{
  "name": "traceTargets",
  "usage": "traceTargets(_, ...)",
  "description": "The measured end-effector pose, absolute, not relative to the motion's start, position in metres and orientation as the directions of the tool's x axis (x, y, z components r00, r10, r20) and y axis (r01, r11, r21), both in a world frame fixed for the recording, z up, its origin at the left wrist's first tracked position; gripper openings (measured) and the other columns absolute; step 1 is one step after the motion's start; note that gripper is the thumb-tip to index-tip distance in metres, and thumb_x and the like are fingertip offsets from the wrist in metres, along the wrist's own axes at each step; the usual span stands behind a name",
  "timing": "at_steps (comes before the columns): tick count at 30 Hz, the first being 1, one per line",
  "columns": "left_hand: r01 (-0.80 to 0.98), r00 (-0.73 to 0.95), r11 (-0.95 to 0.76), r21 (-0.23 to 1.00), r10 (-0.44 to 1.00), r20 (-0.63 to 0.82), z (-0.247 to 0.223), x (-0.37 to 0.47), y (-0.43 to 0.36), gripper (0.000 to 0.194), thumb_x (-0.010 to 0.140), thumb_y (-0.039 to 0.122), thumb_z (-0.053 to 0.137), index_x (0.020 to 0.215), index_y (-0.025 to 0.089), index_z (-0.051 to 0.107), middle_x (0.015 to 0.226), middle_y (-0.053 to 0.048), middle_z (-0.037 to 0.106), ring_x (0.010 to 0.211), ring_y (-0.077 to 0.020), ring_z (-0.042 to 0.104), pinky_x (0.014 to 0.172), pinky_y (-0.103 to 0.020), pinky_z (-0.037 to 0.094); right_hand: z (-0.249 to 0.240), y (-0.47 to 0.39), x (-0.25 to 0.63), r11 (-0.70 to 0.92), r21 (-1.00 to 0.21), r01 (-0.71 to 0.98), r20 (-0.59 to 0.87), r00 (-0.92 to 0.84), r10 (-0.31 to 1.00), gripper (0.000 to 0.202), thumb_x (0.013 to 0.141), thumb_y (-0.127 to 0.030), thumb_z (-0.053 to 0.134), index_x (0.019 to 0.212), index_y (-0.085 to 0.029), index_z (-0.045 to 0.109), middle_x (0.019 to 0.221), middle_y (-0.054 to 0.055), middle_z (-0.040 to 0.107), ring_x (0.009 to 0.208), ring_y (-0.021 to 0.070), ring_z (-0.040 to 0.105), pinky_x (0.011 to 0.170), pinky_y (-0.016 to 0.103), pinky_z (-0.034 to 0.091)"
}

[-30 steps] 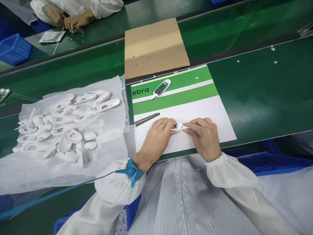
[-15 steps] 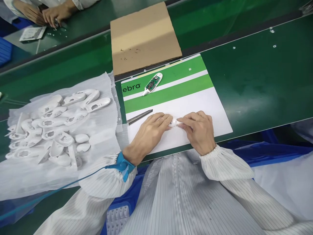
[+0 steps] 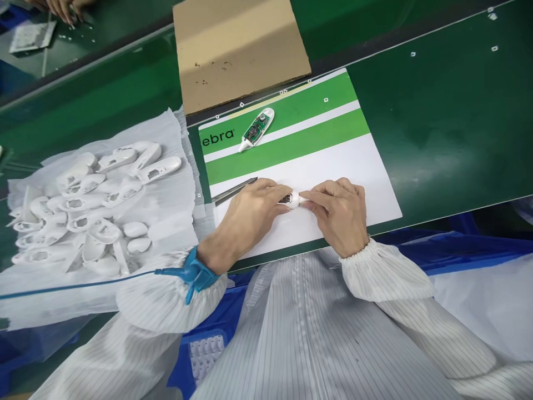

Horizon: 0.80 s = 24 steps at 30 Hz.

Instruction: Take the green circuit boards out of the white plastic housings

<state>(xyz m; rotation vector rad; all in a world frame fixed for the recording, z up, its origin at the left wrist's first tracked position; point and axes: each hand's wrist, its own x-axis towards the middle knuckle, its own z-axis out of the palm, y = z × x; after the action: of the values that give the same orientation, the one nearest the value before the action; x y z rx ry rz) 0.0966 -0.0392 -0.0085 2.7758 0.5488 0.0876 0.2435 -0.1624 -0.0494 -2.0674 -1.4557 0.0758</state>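
A small white plastic housing, with a dark window in its body and a narrow tip, lies over the white part of the mat. My left hand is closed around its body, thumb and fingers on either side. The narrow end is pinched between thumb and forefinger of my right hand; the fingers partly hide it. Beside my left hand rest dark tweezers. Farther up the mat lies an opened white housing with a green circuit board, its pointed tip toward the lower left.
Several white plastic shells lie heaped on a white foam sheet at left. A cardboard sheet lies beyond the mat. Small white bits dot the green table. A blue wrist strap trails a cord leftward. Another person's hand shows top left.
The dark window of the held housing now shows more between my hands. Both hands keep their grip. The whole view has shifted slightly, so the other person's hands are mostly out of frame.
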Motion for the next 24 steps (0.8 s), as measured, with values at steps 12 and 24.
traceTargets(12, 0.472, 0.881, -0.856, 0.210, 0.465, -0.086, -0.010, 0.103, -0.049, 0.015, 0.093, 0.025, 0.060, 0.104, 0.017, 0.068, 0.088, -0.006, 0.068, 0.091, -0.0228, 0.062, 0.069, -0.031, 0.050, -0.043, -0.149, 0.239, -0.218, -0.529, 0.820, 0.172, 0.355, 0.919, 0.030, 0.092, -0.050, 0.059, 0.110, -0.030, 0.072, 0.096, 0.003, 0.067, 0.089, 0.0203, 0.052, 0.075, 0.036, 0.030)
traceTargets(24, 0.535, 0.766, -0.641, 0.550, 0.643, 0.005, -0.023, 0.101, -0.056, 0.038, 0.084, 0.031, 0.074, 0.118, 0.021, 0.060, 0.107, -0.004, 0.069, 0.103, -0.0209, 0.057, 0.088, -0.034, 0.049, -0.056, -0.148, 0.221, -0.243, -0.445, 0.862, 0.257, 0.382, 0.888, 0.031, 0.099, -0.045, 0.046, 0.121, -0.036, 0.066, 0.102, 0.004, 0.063, 0.088, 0.0197, 0.047, 0.073, 0.036, 0.027)
